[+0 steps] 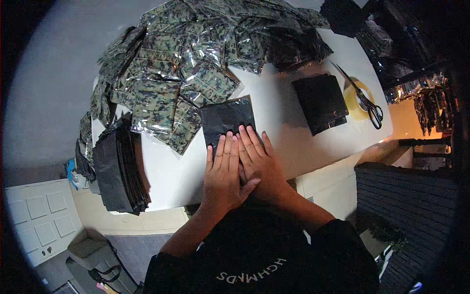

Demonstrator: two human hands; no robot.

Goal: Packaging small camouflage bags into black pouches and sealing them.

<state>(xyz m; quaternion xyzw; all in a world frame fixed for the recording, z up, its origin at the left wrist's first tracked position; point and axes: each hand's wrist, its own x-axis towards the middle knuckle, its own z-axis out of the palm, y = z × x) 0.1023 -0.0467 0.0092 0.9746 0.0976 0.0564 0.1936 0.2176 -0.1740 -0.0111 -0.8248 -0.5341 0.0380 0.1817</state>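
The left hand (220,179) and right hand (263,171) lie flat over the near part of a black packet (226,116), fingers straight, gripping nothing. On the table (169,181), it looks light, soft, slick, best pinched at its sides. Beyond it, camouflage packs (155,100); rightward, scissors (362,95).

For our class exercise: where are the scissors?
In the head view, the scissors lie at right on the white table, partly over the tape roll, right of a black packet.

Black-handled scissors (351,81) lie across a yellowish tape roll (354,111) at right, while a white panelled door (45,215) and a gray sofa (88,251) bearing a black strap (108,270) appear lower left.
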